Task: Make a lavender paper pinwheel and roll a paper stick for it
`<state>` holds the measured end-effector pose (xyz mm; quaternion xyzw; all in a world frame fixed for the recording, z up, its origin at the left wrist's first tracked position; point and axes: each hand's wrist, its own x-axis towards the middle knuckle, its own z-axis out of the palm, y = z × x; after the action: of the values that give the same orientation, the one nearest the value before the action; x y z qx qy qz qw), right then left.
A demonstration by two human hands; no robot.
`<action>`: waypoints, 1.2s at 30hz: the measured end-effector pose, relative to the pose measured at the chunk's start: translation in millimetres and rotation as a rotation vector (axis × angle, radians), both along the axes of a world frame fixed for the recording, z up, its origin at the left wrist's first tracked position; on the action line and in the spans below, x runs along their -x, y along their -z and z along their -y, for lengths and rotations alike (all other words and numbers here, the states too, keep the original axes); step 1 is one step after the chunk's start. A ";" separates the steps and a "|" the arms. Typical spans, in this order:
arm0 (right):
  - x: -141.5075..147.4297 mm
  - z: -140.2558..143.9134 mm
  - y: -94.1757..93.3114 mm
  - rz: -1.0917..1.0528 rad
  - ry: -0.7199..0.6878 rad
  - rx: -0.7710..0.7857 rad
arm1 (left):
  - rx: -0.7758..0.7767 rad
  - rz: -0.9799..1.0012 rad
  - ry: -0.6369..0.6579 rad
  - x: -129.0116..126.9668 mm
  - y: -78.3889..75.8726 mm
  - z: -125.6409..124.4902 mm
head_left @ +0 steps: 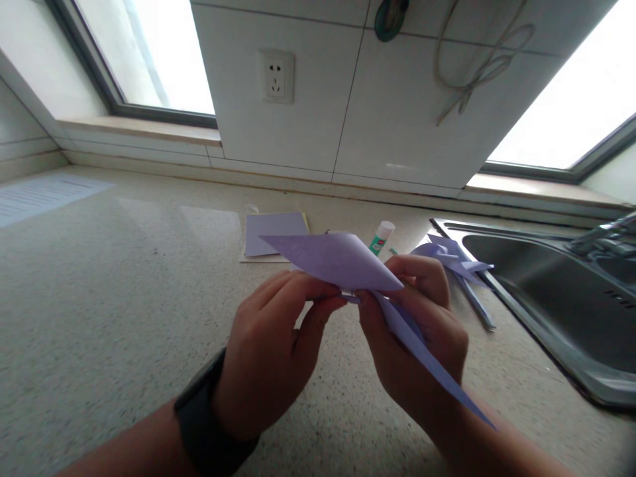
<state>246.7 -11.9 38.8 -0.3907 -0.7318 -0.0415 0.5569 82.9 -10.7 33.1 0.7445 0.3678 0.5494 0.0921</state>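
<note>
My left hand [271, 344] and right hand [415, 331] both pinch a folded purple paper [338, 258] above the speckled counter [99, 298], near a glue stick [381, 237].

No text can be read anywhere. The glue stick [381, 238] on the counter [99, 298] carries a green label too blurred to make out, and the sheet [40, 195] at far left shows only faint lines.

Sink [571, 318] cut off right; faucet [603, 238] blurred.
</note>
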 end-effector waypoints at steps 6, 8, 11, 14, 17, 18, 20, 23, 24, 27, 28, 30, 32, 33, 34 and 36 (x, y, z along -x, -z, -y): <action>-0.8 1.3 -0.8 0.018 0.010 -0.007 | -0.117 -0.089 -0.046 3.3 1.7 -0.1; -0.9 0.3 -0.4 0.005 -0.028 0.014 | -0.131 -0.126 -0.074 4.5 2.4 -0.6; -1.7 -1.9 0.3 -0.014 -0.077 0.038 | -0.145 -0.126 -0.043 5.9 1.9 -1.5; -3.0 -3.2 1.3 -0.021 -0.094 0.049 | -0.162 -0.105 -0.009 6.9 0.2 -2.4; -4.4 -2.7 2.3 -0.032 -0.110 0.076 | -0.172 -0.111 0.003 7.9 -1.3 -3.4; -4.8 -2.3 2.4 -0.041 -0.115 0.089 | -0.174 -0.114 0.003 8.2 -1.6 -3.7; -5.3 -1.4 2.1 -0.055 -0.127 0.108 | -0.176 -0.116 0.006 8.7 -2.0 -4.2; -6.0 -0.4 0.3 -0.054 -0.143 0.121 | -0.178 -0.117 0.009 9.3 -2.3 -4.4; -6.3 -0.2 -0.4 -0.051 -0.149 0.126 | -0.179 -0.117 0.010 9.4 -2.3 -4.4; -7.4 -0.2 -2.2 -0.042 -0.181 0.140 | -0.183 -0.119 0.018 9.9 -2.1 -3.9; -7.8 -0.4 -2.6 -0.039 -0.191 0.144 | -0.181 -0.120 0.022 10.1 -1.9 -3.7; -8.6 -1.0 -3.1 -0.032 -0.204 0.149 | -0.180 -0.118 0.029 10.3 -1.7 -3.6; -9.2 -1.6 -3.9 -0.017 -0.214 0.139 | -0.175 -0.112 0.034 10.5 -1.6 -3.8; -9.4 -1.9 -4.5 -0.008 -0.217 0.131 | -0.175 -0.110 0.035 10.6 -1.7 -3.9; -9.4 -2.0 -5.3 -0.001 -0.217 0.124 | -0.174 -0.111 0.034 10.7 -1.8 -4.0; -9.3 -2.2 -6.9 0.009 -0.207 0.114 | -0.172 -0.113 0.034 10.9 -2.0 -4.2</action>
<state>256.0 -9.6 45.7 -0.3438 -0.7718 0.0562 0.5319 72.0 -6.5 35.1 0.7855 0.3112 0.5346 0.0161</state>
